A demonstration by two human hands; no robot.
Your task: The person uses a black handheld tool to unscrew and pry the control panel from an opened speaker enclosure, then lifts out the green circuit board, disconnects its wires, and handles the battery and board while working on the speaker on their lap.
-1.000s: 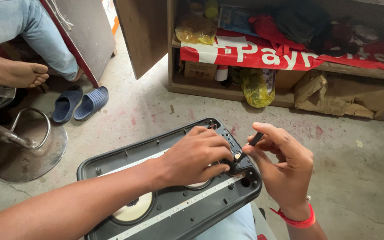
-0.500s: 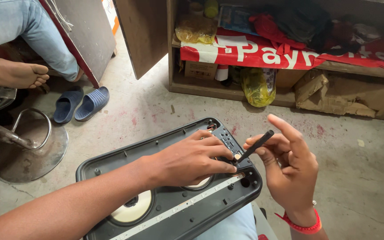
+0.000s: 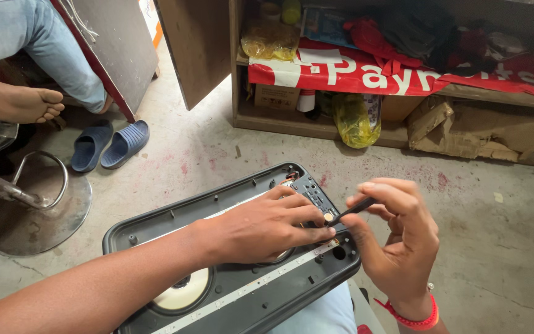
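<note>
Left hand (image 3: 267,226) is flat on the open black speaker housing (image 3: 236,260), fingers spread and pressing near the small control board (image 3: 313,198) at its upper right corner, not gripping anything. Right hand (image 3: 397,241) is pinching a thin black screwdriver (image 3: 350,212), tip angled down at the board by the left fingertips. The housing sits across the person's lap, above the concrete floor (image 3: 217,154). 2 blue slippers (image 3: 109,144) lie off to the left.
</note>
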